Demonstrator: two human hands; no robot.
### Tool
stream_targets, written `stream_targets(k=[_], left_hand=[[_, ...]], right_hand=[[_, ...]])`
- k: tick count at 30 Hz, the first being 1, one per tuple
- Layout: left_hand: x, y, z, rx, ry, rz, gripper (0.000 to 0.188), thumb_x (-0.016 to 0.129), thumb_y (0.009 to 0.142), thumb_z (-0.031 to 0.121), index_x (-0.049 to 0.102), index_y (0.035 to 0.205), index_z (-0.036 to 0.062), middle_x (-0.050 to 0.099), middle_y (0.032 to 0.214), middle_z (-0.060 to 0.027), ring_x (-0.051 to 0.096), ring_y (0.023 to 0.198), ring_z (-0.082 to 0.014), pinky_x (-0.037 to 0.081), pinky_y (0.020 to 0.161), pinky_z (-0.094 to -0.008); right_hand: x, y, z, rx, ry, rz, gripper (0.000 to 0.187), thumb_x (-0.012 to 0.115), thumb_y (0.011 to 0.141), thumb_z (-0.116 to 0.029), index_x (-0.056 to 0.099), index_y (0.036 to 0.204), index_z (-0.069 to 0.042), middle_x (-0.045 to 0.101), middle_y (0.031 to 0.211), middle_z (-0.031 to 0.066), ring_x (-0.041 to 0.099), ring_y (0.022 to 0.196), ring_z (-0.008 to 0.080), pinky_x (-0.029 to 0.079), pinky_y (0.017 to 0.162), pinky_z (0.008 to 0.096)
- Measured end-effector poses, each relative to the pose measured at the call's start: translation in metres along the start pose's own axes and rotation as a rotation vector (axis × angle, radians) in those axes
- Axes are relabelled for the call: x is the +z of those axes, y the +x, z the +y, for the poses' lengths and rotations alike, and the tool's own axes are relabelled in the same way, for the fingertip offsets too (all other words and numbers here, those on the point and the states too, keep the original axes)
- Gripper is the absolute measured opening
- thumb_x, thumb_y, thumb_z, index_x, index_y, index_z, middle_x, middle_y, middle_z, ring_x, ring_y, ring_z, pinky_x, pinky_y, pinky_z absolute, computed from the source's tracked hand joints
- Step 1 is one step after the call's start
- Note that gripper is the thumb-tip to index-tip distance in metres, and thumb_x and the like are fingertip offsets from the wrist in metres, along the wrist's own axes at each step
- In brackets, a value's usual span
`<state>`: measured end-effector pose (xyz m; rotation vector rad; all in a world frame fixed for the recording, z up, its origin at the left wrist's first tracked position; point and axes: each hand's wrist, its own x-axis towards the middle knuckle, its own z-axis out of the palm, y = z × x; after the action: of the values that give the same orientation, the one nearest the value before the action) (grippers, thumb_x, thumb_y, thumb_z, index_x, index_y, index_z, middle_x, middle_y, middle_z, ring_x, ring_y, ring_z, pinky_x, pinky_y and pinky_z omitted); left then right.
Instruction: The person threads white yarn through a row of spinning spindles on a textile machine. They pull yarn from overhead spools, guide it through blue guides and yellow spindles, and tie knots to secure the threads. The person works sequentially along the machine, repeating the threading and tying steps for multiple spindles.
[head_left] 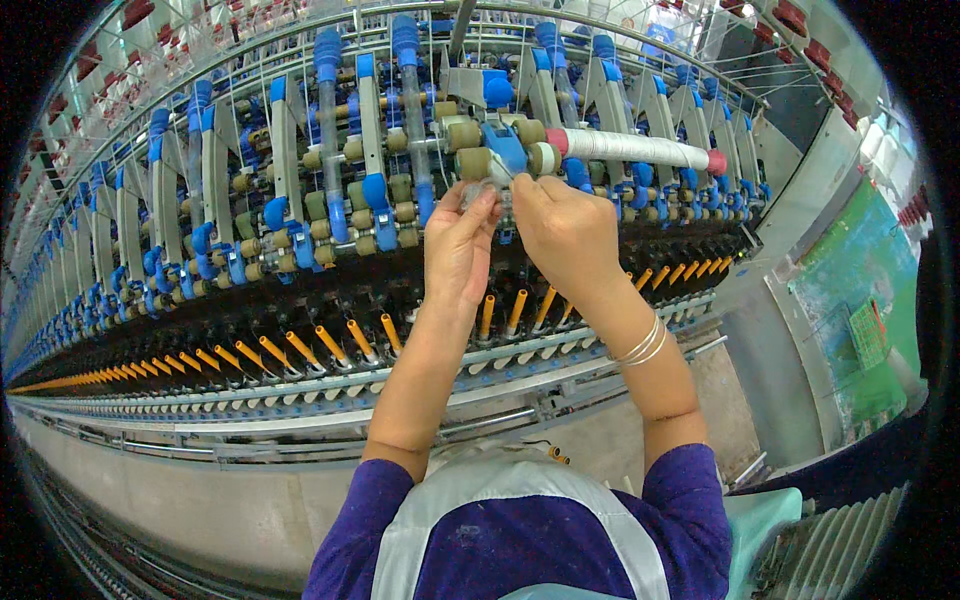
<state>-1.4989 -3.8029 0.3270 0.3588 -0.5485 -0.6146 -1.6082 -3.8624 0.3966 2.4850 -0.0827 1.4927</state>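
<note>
A small translucent piece [472, 190] is at the fingertips of the left hand [460, 245], just below a blue lever [506, 148] in the upper middle of the machine; its outline is partly covered by the thumb. The left hand's grip is pinched around this piece. The right hand [565, 225] is close beside it, fingers curled in toward the same spot; whether its grip holds anything I cannot tell. Tan rollers [474, 163] flank the lever, and to its right extends a white-wound roll [640, 149] with pinkish-red ends. Clear tubes [329, 140] with blue fittings stand farther left. Below, orange spindles [357, 341] line the machine in a long row. Bangles [647, 345] circle the right forearm, and both sleeves [690, 500] are purple.
</note>
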Motion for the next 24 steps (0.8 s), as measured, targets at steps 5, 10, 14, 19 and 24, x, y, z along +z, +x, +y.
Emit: stream_targets(k=[5,10,14,19,24], left_hand=[[0.003,0.004,-0.006,-0.063,-0.103,-0.023,0.023,0.065,0.087,0.004,0.057,0.109,0.0019,0.063,0.104,-0.0064,0.060,0.090,-0.0141,0.047,0.085,-0.0263],[0.001,0.011,-0.013,-0.101,-0.237,0.024,0.018,0.064,0.086,0.002,0.057,0.103,0.0014,0.063,0.100,-0.0081,0.061,0.094,-0.0180,0.049,0.089,-0.0296],[0.003,0.019,-0.022,-0.090,-0.377,0.050,0.012,0.063,0.086,0.000,0.059,0.098,-0.0011,0.063,0.097,-0.0102,0.061,0.092,-0.0199,0.052,0.087,-0.0288],[0.006,0.011,-0.017,-0.066,-0.345,-0.039,0.014,0.063,0.085,0.000,0.058,0.098,-0.0031,0.062,0.095,-0.0121,0.060,0.085,-0.0199,0.052,0.076,-0.0276],[0.011,-0.020,-0.007,-0.105,-0.005,-0.121,0.015,0.067,0.083,0.003,0.057,0.094,0.0007,0.060,0.086,-0.0087,0.057,0.073,-0.0167,0.045,0.067,-0.0258]], right_hand=[[-0.002,0.002,-0.004,-0.067,-0.086,-0.062,0.014,0.064,0.077,-0.009,0.052,0.070,-0.007,0.052,0.059,0.0060,0.058,0.050,0.0227,0.045,0.043,0.0340],[-0.033,0.006,-0.002,-0.130,-0.130,-0.193,0.019,0.063,0.077,-0.009,0.048,0.065,-0.007,0.052,0.058,0.0069,0.058,0.050,0.0226,0.045,0.044,0.0338],[-0.042,0.010,0.007,-0.081,0.001,-0.087,0.007,0.066,0.081,-0.005,0.061,0.079,-0.001,0.054,0.060,0.0091,0.055,0.047,0.0216,0.043,0.043,0.0311],[-0.031,0.001,0.014,0.119,0.385,0.231,0.010,0.059,0.089,0.000,0.067,0.094,0.004,0.058,0.060,0.0051,0.053,0.047,0.0083,0.039,0.044,0.0204],[-0.031,-0.022,0.014,0.356,0.660,0.140,0.012,0.057,0.089,0.001,0.067,0.093,0.007,0.060,0.062,0.0051,0.052,0.045,0.0063,0.038,0.042,0.0178]])
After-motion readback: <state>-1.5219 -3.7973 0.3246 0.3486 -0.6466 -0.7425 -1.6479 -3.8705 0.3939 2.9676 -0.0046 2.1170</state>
